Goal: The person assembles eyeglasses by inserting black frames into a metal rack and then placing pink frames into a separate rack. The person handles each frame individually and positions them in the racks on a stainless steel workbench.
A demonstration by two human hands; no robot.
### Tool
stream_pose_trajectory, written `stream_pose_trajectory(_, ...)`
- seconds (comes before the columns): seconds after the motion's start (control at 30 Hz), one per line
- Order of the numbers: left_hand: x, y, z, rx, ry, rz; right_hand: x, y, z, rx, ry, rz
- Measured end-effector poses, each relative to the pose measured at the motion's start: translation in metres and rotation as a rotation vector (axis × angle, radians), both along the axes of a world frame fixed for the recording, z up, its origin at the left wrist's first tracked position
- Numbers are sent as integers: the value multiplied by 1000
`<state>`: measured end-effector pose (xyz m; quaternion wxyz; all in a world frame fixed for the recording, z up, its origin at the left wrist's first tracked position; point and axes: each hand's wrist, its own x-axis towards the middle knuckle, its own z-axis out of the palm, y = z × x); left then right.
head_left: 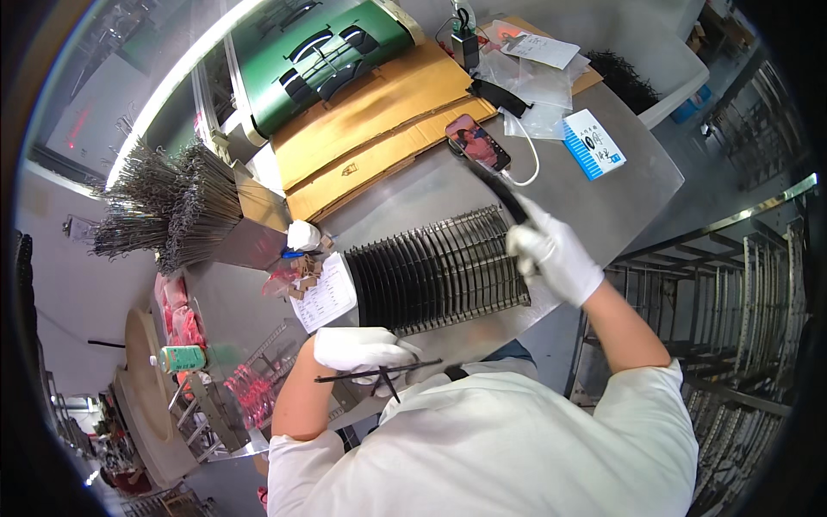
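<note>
My right hand (556,254), in a white glove, is closed on a curved black strip (498,185) that reaches up toward the phone. My left hand (366,349), also gloved in white, is closed around a thin black rod frame (370,374) with small legs, held close to my body. Between the hands, a slotted metal rack (465,258) lies on the table. Curved black strips (388,289) stand in rows in its left part. The right hand is just above the rack's right end. Its fingertips are partly hidden.
Flattened cardboard (370,138) lies behind the rack, before a green conveyor belt (250,77) carrying black parts. At left stand bundled wire hooks (177,207) and a written sheet (326,297). A phone (478,142), plastic bags (525,82) and a blue-white booklet (594,145) lie at right.
</note>
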<state>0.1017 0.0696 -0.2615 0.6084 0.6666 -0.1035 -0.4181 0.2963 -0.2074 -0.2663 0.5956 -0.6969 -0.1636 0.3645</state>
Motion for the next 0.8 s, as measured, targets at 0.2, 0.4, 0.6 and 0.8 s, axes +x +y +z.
stream_pose_trajectory(0.2,-20,6,-11,-469,477,589,25,-49,-113,-211,-50,2)
stream_pose_trajectory(0.4,-11,5,-9,-579,316,471,24,-32,-128,-235,78,67)
stream_pose_trajectory(0.6,-6,1,3,-367,-20,714,27,-27,-105,-550,-251,241)
stream_pose_trajectory(0.8,-2,0,-1,-552,-62,954,6,-10,-79,-813,-565,321)
